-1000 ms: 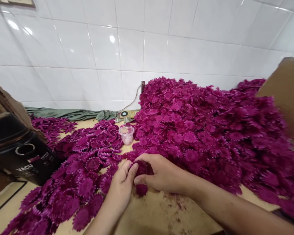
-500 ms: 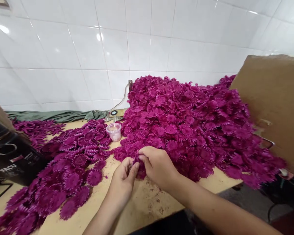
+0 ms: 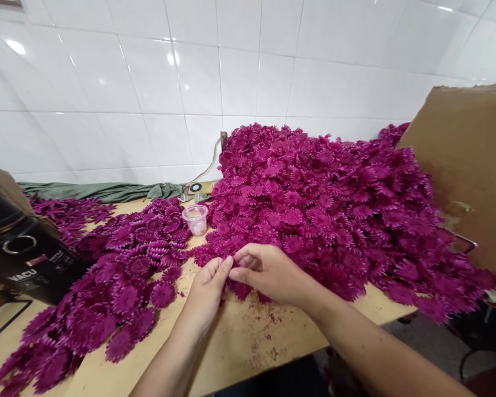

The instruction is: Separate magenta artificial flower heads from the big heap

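Note:
My left hand (image 3: 210,289) is closed in a pinch, thumb against forefinger, on a small magenta artificial flower (image 3: 234,266). Fingers cover most of that flower. From the other side my right hand (image 3: 268,273) curls its thumb and forefinger around the same piece, the tips nearly meeting the left thumb. Just behind both hands rises a tall heap of magenta flowers (image 3: 314,204) with toothed petals. To the left spreads a lower pile of flower pieces (image 3: 124,292), darker and flatter, some stacked in rows.
A clear plastic cup (image 3: 195,221) with pale contents stands between the piles. The wooden table (image 3: 231,353) carries dark crumbs near its front edge. A black box (image 3: 28,264) stands left, a cardboard sheet (image 3: 471,182) right. Green cloth (image 3: 95,191) lies along the tiled wall (image 3: 157,82).
The view has shifted slightly. My right hand's fingers have loosened a little and its thumb has straightened, while my left hand keeps its pinch.

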`<action>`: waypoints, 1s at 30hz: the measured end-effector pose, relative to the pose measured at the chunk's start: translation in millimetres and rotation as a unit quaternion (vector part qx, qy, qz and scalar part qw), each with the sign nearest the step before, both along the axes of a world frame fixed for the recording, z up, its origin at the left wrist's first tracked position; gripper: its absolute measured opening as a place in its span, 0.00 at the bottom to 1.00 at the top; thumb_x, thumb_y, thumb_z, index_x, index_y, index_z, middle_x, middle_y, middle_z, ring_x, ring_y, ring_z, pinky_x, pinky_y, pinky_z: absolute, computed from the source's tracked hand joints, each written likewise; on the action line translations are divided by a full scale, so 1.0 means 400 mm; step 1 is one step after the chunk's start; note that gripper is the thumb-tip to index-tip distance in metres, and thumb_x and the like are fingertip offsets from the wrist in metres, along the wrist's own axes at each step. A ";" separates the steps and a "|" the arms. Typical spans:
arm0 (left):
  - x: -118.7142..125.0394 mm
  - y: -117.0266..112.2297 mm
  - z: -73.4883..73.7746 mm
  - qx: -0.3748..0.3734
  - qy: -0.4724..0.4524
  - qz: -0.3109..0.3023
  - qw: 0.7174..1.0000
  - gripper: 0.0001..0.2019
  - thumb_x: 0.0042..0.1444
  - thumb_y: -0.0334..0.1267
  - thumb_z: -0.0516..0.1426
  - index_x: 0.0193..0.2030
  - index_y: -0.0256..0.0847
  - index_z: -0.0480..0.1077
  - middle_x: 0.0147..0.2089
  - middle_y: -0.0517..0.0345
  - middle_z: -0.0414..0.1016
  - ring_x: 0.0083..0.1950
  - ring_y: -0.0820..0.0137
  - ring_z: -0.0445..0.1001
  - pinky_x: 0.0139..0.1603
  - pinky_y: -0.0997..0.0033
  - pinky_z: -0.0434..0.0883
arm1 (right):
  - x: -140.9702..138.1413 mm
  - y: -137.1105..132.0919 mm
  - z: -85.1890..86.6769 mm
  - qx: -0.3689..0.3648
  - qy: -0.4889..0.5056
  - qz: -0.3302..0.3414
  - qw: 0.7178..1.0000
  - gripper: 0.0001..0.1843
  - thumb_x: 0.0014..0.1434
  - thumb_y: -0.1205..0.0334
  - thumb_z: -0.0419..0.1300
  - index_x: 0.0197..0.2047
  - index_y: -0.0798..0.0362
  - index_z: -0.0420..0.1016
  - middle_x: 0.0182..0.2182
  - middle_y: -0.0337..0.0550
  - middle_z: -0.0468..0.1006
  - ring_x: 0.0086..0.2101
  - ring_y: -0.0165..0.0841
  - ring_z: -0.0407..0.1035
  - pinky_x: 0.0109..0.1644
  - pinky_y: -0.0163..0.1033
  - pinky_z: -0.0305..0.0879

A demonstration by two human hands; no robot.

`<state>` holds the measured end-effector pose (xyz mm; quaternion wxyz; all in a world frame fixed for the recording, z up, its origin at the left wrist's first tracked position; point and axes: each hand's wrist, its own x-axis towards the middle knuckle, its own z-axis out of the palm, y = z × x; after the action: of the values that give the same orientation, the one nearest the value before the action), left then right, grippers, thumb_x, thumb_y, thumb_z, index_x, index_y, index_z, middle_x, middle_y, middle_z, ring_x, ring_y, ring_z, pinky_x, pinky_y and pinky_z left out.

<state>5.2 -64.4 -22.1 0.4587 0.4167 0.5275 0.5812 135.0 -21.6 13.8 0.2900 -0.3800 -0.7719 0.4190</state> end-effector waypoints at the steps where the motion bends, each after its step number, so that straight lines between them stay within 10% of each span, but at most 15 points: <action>1: 0.002 0.001 -0.004 -0.012 -0.001 0.000 1.000 0.23 0.41 0.58 0.57 0.18 0.40 0.57 0.15 0.70 0.54 0.17 0.79 0.51 0.19 0.78 0.52 | -0.009 -0.009 -0.012 -0.037 0.014 0.007 0.999 0.07 0.48 0.64 0.61 0.32 0.55 0.69 0.25 0.37 0.71 0.27 0.28 0.66 0.34 0.36 0.64; 13: 0.016 -0.007 0.024 0.031 0.085 -0.005 0.996 0.18 0.44 0.53 0.56 0.19 0.41 0.56 0.18 0.68 0.55 0.21 0.77 0.54 0.23 0.76 0.57 | -0.039 0.014 0.006 0.141 -0.079 -0.125 0.979 0.09 0.52 0.68 0.52 0.22 0.51 0.62 0.16 0.32 0.60 0.20 0.26 0.55 0.25 0.32 0.49; 19: -0.005 -0.039 0.031 0.048 0.134 -0.001 0.990 0.17 0.44 0.50 0.56 0.18 0.42 0.56 0.19 0.68 0.53 0.22 0.76 0.54 0.24 0.76 0.57 | 0.037 0.166 0.056 0.178 -0.077 -0.353 0.915 0.08 0.53 0.72 0.49 0.31 0.54 0.68 0.25 0.42 0.72 0.29 0.32 0.67 0.35 0.37 0.61; 25: -0.023 -0.023 0.033 0.044 0.098 -0.023 0.994 0.14 0.44 0.48 0.57 0.22 0.40 0.62 0.22 0.65 0.62 0.26 0.74 0.60 0.29 0.75 0.61 | 0.056 0.112 0.061 0.285 -0.078 -0.206 0.933 0.09 0.49 0.73 0.56 0.33 0.54 0.74 0.37 0.48 0.75 0.42 0.37 0.67 0.51 0.45 0.59; 30: -0.008 0.013 0.031 0.021 0.040 -0.023 0.999 0.19 0.40 0.54 0.59 0.19 0.39 0.61 0.19 0.67 0.59 0.22 0.76 0.57 0.25 0.76 0.58 | 0.000 -0.010 0.018 0.084 -0.005 -0.028 0.996 0.03 0.49 0.64 0.60 0.29 0.54 0.71 0.25 0.38 0.73 0.27 0.28 0.66 0.33 0.35 0.63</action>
<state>2.1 -59.4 -9.6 0.4420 0.4609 0.5232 0.5643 135.0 -25.7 20.8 0.3287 -0.3774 -0.7952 0.3424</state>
